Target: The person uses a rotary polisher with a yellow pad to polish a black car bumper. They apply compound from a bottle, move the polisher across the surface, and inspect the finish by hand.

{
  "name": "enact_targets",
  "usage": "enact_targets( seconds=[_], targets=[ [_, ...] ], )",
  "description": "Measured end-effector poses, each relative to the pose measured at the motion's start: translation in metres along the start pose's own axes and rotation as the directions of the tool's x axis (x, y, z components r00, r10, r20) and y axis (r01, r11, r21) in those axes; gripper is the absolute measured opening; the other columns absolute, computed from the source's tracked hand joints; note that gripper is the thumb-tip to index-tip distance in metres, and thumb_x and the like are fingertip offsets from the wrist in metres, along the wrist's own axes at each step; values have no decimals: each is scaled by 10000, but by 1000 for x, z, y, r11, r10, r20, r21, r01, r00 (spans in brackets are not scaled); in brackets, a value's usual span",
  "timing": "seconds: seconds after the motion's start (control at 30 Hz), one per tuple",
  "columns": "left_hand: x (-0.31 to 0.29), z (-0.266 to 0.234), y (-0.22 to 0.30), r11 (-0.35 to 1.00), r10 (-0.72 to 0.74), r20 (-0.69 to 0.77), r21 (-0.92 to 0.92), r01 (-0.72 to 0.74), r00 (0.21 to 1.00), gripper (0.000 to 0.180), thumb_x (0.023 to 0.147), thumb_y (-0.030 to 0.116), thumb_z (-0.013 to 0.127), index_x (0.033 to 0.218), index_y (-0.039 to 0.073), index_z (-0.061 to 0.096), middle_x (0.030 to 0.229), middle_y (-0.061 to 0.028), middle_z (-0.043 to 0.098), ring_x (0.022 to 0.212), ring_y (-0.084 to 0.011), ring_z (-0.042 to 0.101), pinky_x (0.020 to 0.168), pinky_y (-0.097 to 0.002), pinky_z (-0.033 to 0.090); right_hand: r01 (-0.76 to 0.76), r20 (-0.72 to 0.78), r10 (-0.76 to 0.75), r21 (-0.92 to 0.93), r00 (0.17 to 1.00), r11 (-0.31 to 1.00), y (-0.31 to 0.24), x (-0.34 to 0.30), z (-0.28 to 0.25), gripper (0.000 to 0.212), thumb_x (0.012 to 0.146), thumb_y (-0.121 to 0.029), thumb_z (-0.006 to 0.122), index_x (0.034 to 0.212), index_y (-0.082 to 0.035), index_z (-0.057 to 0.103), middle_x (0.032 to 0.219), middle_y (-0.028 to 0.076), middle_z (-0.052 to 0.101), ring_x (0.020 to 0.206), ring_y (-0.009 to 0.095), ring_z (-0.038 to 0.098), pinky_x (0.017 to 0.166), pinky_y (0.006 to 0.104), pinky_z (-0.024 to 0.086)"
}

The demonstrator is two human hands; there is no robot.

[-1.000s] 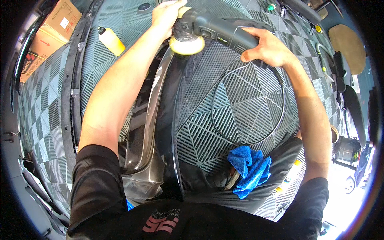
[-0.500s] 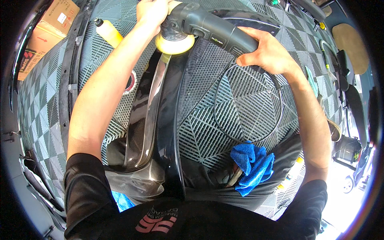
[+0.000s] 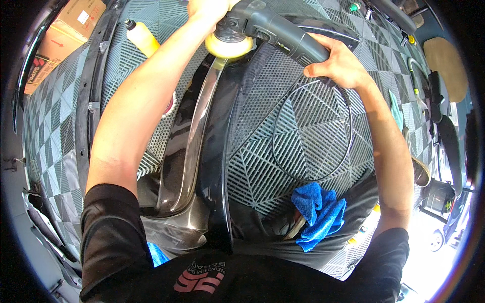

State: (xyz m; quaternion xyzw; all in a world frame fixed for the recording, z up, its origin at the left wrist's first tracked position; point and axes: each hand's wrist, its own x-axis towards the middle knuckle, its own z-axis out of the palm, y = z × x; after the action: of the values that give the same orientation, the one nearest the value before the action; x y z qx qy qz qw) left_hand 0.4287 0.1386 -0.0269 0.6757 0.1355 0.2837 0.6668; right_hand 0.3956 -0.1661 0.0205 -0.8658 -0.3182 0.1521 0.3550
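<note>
Both my hands hold a black power polisher (image 3: pixel 277 31). My left hand (image 3: pixel 208 9) is closed round the front end by its head, partly cut off by the top edge of the view. My right hand (image 3: pixel 339 61) wraps the rear of the body, where the cord (image 3: pixel 348 136) leaves and loops down. A yellow foam pad (image 3: pixel 228 48) under the polisher's head rests against the far part of a glossy black curved car panel (image 3: pixel 214 146). The panel runs from my lap away from me, with a smoky clear lens-like strip (image 3: pixel 194 146) along it.
A blue cloth (image 3: pixel 319 214) lies on my right leg. Beyond my left forearm is a yellow bottle with a black cap (image 3: pixel 142 38). Cardboard boxes (image 3: pixel 65 38) stand at far left, beside a long black strip (image 3: pixel 91 91). Grey grid tiles (image 3: pixel 313 121) cover the floor.
The polisher and both hands have shifted slightly to the right and a little farther away. The pad has moved with them along the panel. My grip stays the same.
</note>
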Motion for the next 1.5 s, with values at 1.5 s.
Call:
enact_targets(
  seconds=[1.5],
  targets=[
    [-32,-9,19,985,37,16,169,-39,999,255,895,120,741,1071,-40,649,951,-126,705,831,-190,666,744,-312,543,-3,54,-3,109,999,994,-2,-26,3,722,700,-101,834,1389,-50,624,1125,57,715,1021,152,652,961,308,510]
  ],
)
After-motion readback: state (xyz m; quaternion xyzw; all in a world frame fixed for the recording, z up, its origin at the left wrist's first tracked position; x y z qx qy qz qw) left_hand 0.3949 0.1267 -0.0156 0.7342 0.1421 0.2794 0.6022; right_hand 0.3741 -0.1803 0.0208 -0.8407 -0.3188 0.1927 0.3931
